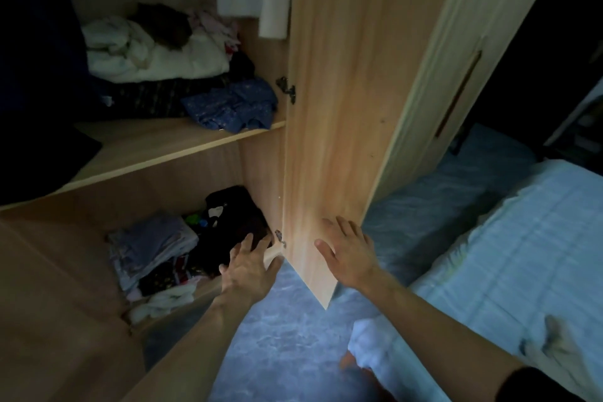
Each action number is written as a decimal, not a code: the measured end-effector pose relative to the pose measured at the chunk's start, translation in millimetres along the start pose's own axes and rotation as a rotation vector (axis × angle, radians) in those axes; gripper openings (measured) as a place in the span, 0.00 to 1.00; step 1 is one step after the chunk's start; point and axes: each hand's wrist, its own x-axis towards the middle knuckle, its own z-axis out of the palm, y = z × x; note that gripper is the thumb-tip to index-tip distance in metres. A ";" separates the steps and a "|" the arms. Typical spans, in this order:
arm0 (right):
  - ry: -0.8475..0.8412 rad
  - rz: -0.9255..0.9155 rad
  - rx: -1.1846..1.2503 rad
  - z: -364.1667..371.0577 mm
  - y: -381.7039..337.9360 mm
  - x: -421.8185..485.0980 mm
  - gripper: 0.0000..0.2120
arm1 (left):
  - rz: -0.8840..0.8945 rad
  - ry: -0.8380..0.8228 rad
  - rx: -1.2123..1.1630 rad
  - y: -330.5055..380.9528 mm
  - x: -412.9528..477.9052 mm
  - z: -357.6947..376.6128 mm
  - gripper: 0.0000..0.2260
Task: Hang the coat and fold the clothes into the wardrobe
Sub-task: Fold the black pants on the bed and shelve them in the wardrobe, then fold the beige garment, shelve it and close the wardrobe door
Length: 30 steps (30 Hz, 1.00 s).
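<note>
Right hand [350, 253] flat on wardrobe door [342, 91]; left hand [249, 266] splayed, empty, at black garment [235, 215]; likely soft, limp, light; support beneath the fold.

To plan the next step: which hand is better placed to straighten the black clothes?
The left hand: it is at the black clothes, while the right hand lies flat on the door.

Your left hand [249, 266] before the folded stack [153, 248] under the shelf [156, 147], your right hand [350, 253] at the open door [332, 108] beside it, clothes pile [156, 65] on that shelf, bed [522, 254] at your right.
</note>
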 end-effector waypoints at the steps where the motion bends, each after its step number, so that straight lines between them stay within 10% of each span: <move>1: 0.008 0.012 0.008 -4.3 10.2 -7.9 0.39 | 0.023 0.002 0.011 10.1 -3.3 3.8 0.27; 30: 0.311 0.815 0.225 -69.7 423.3 -381.4 0.31 | 0.795 -0.288 0.167 416.8 -170.5 249.2 0.35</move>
